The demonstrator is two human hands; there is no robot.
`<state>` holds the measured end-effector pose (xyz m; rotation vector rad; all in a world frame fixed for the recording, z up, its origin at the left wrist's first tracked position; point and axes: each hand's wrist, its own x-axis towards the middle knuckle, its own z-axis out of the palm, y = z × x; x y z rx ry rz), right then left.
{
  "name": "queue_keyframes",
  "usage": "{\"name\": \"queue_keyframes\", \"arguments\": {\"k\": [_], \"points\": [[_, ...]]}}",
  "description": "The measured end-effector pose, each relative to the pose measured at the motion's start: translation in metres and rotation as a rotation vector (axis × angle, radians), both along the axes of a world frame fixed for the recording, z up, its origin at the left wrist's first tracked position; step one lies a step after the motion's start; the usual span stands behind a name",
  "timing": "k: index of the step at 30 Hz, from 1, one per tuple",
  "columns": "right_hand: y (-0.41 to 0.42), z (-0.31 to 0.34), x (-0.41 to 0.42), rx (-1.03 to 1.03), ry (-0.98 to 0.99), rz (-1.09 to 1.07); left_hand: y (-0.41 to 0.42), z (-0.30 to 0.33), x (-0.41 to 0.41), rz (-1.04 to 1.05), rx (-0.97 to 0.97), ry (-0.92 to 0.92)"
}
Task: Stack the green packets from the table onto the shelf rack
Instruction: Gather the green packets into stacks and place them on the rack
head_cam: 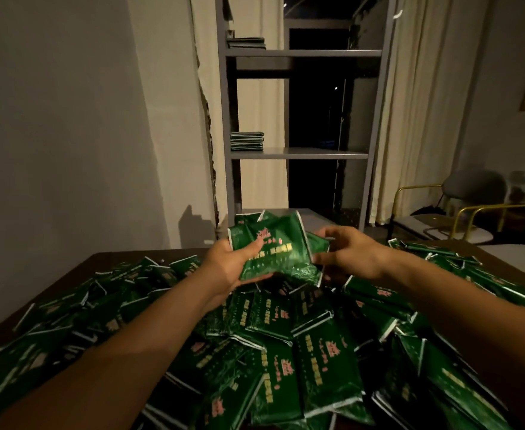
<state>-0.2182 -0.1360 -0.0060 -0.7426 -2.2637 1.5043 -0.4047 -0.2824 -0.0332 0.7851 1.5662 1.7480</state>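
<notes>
A heap of green packets [286, 352] with pink and gold print covers the dark table [100, 262]. Above the heap, my left hand [233, 268] grips a bunch of green packets [273, 246] from the left, thumb on the top one. My right hand [345, 252] holds the same bunch at its right edge, fingers curled round it. Beyond the table stands the grey shelf rack [298, 153]. A small stack of green packets [246, 141] lies at the left of its middle shelf. Another stack [245, 43] lies on the upper shelf.
A white wall [69, 119] runs along the left. Cream curtains [416, 103] hang on both sides of the rack, with a dark window behind it. A grey chair with a brass frame [459, 206] stands at the right, past the table's far corner.
</notes>
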Motion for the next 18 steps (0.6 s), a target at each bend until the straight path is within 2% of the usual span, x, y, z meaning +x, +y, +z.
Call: {"name": "queue_keyframes", "arguments": {"k": [3,5,8,11,13,18], "points": [[0.009,-0.001,0.009,0.037,0.062,-0.026,-0.005,-0.006,0.001,-0.054,-0.105,0.219],[0.010,-0.001,0.010,0.019,0.065,0.018,-0.007,-0.008,0.003,-0.095,-0.111,0.269],[0.004,-0.002,0.003,-0.026,0.055,0.059,-0.001,-0.008,0.005,-0.121,-0.101,0.279],[0.002,0.000,-0.006,-0.082,0.011,0.097,0.006,-0.008,0.004,-0.080,-0.097,0.204],[0.003,0.002,-0.013,-0.090,0.005,0.030,0.006,-0.007,-0.001,-0.046,-0.119,0.200],[0.012,0.000,-0.044,0.516,-0.049,-0.193,0.008,0.000,-0.020,-0.030,-0.275,0.348]]}}
